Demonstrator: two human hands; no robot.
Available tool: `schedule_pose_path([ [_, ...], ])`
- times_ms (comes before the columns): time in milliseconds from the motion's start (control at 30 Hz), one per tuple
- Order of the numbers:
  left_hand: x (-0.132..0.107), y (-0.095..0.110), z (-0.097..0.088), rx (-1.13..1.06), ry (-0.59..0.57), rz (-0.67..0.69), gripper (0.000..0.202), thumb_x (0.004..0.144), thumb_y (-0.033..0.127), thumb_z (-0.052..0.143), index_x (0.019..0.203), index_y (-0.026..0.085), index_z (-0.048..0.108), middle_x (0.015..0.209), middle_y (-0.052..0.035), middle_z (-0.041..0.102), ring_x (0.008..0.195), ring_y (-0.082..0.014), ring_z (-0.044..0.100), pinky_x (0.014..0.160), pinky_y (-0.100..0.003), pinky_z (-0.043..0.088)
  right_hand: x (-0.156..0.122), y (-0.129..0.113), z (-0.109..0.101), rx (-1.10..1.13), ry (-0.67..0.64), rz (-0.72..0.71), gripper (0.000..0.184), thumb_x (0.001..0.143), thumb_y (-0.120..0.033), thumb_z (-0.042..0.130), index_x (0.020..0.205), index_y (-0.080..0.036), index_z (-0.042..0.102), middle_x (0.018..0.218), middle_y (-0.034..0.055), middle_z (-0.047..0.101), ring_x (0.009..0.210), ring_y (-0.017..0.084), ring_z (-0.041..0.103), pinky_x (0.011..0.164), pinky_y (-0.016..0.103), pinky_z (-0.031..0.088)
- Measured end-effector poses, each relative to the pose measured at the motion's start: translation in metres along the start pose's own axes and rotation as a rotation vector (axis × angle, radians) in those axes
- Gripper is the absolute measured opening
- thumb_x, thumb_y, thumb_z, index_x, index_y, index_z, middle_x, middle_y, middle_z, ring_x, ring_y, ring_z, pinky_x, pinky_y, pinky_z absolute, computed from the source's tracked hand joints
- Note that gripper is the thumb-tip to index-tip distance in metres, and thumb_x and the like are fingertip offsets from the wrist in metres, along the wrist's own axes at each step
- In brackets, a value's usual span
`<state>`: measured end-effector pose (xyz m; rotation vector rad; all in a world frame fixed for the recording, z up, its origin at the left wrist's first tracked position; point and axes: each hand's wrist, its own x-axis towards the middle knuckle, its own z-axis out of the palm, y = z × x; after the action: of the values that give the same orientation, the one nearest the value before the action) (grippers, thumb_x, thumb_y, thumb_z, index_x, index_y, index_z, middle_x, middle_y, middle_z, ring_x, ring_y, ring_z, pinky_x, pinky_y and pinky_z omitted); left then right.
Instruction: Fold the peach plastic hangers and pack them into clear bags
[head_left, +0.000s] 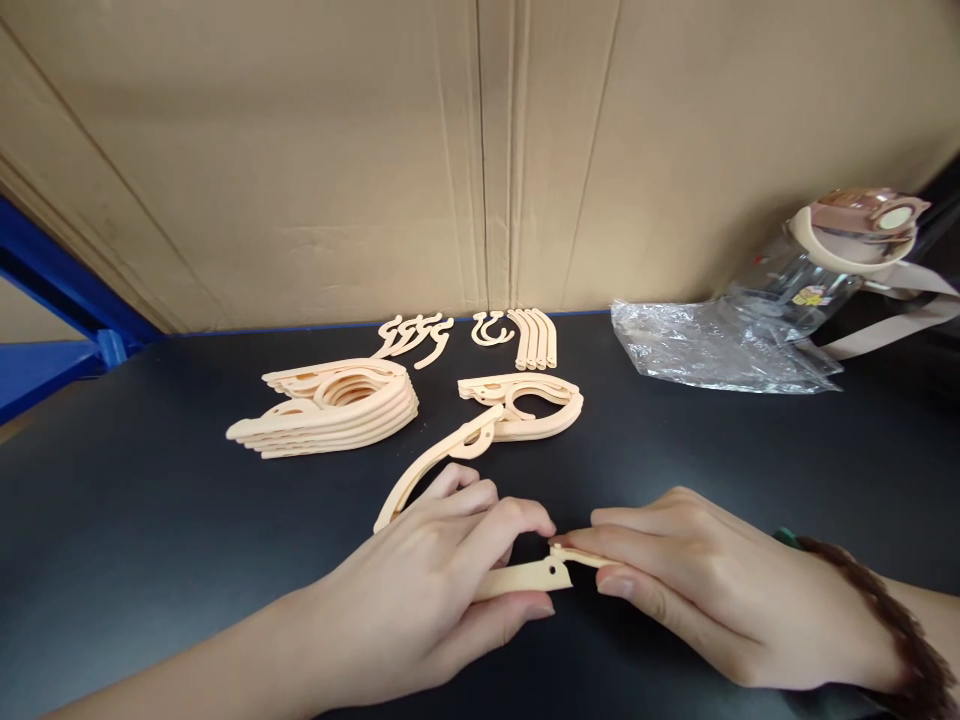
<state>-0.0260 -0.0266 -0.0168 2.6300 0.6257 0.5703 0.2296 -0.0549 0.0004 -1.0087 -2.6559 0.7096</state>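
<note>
My left hand [442, 580] is closed around a peach plastic hanger arm [525, 578], thumb under it and fingers over it. My right hand [697, 590] pinches a second peach piece [579, 553] whose end meets the first piece between my fingertips. Both hands rest low over the black table [150, 540] near its front. Another long curved peach arm [435, 462] lies just beyond my left hand, touching a small stack of hanger parts [525, 405].
A larger stack of peach hanger parts [330, 408] lies left of centre. Small hooks [416, 335] and straight strips [534, 338] sit at the back edge by the cardboard wall [480, 150]. A crumpled clear bag [712, 350] and a water bottle [832, 260] are at the right.
</note>
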Motion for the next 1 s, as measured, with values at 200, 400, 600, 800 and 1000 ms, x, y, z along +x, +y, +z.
schedule_pose_path([
  [200, 0.002, 0.0, -0.002, -0.063, -0.062, 0.07, 0.02, 0.102, 0.02, 0.049, 0.122, 0.022, 0.05, 0.106, 0.0001, 0.066, 0.08, -0.0174, 0.048, 0.08, -0.03, 0.034, -0.002, 0.001, 0.005, -0.179, 0.069, -0.126, 0.036, 0.107, -0.028, 0.027, 0.108, -0.017, 0.061, 0.078, 0.0008, 0.06, 0.059, 0.015, 0.055, 0.054, 0.029, 0.04],
  [400, 0.004, 0.001, -0.004, -0.054, -0.073, 0.103, 0.018, 0.104, 0.02, 0.042, 0.118, 0.02, 0.053, 0.09, 0.0001, 0.063, 0.074, -0.018, 0.044, 0.075, -0.031, 0.032, -0.002, 0.004, 0.012, -0.296, 0.167, -0.234, 0.027, 0.106, -0.024, 0.034, 0.108, -0.013, 0.06, 0.076, 0.0005, 0.058, 0.057, 0.015, 0.049, 0.048, 0.03, 0.034],
  [600, 0.004, 0.0, -0.006, -0.048, -0.151, 0.063, 0.016, 0.104, 0.022, 0.041, 0.114, 0.021, 0.054, 0.084, -0.0001, 0.06, 0.074, -0.0188, 0.043, 0.071, -0.03, 0.032, -0.001, 0.007, 0.014, -0.575, 0.223, -0.375, 0.033, 0.106, -0.02, 0.036, 0.12, -0.001, 0.06, 0.077, 0.0032, 0.065, 0.06, 0.014, 0.054, 0.048, 0.03, 0.037],
  [800, 0.003, 0.0, -0.007, -0.042, -0.181, 0.055, 0.015, 0.104, 0.02, 0.043, 0.111, 0.022, 0.056, 0.085, 0.0, 0.061, 0.074, -0.0187, 0.044, 0.07, -0.03, 0.032, -0.006, 0.007, 0.016, -0.785, 0.24, -0.432, 0.036, 0.104, -0.023, 0.044, 0.124, 0.004, 0.059, 0.08, 0.0047, 0.068, 0.06, 0.016, 0.057, 0.048, 0.032, 0.039],
  [1000, 0.001, 0.0, -0.006, -0.029, -0.122, 0.013, 0.015, 0.101, 0.023, 0.053, 0.116, 0.024, 0.053, 0.089, 0.0002, 0.06, 0.081, -0.0185, 0.048, 0.077, -0.029, 0.036, -0.004, 0.002, 0.013, -0.378, 0.198, -0.251, 0.031, 0.107, -0.022, 0.034, 0.118, -0.008, 0.059, 0.078, 0.0011, 0.061, 0.059, 0.014, 0.052, 0.049, 0.03, 0.037],
])
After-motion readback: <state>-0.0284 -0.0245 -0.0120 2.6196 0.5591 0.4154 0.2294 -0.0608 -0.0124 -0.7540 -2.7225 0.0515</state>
